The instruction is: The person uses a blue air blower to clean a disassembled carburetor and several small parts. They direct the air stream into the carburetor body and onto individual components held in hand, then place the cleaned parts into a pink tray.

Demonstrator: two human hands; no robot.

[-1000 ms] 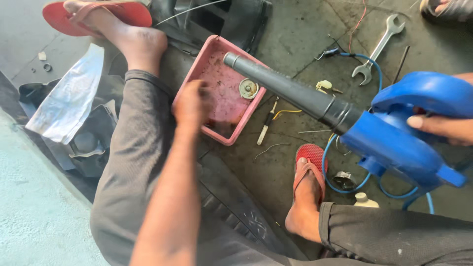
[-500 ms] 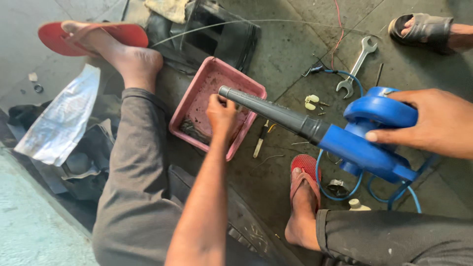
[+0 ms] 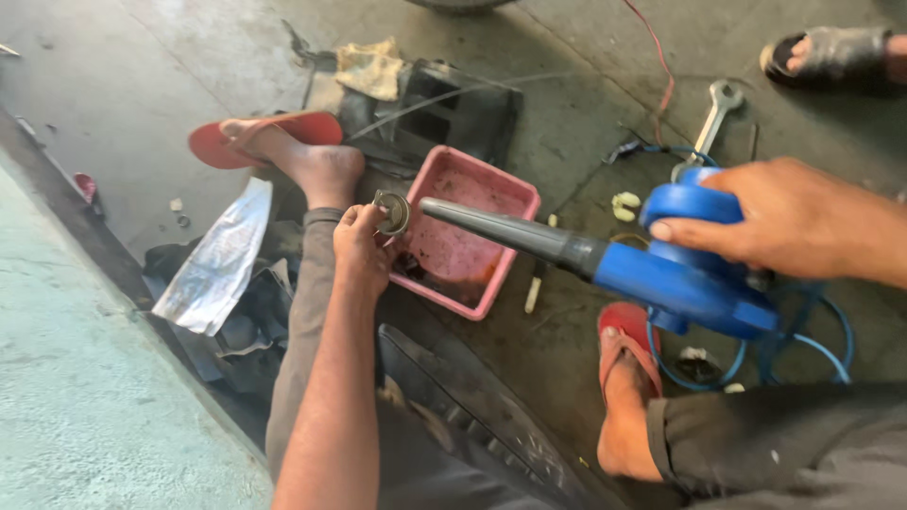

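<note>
In the head view, the left hand (image 3: pixel 364 247) pinches a small round metal part (image 3: pixel 392 212) between its fingertips, holding it up just above the near-left rim of a pink tray (image 3: pixel 518 196). The right hand (image 3: pixel 794 222) is wrapped tight around the handle of a blue air blower (image 3: pixel 685 274). The blower's dark nozzle (image 3: pixel 501 229) reaches out from that grip across the tray, and its tip sits just beside the pinched part. Beyond the right hand's knuckles a wrench (image 3: pixel 710 118) lies on the concrete floor (image 3: pixel 586 113). Below that grip, a blue cord (image 3: pixel 812 345) coils next to a red sandal (image 3: pixel 628 331).
</note>
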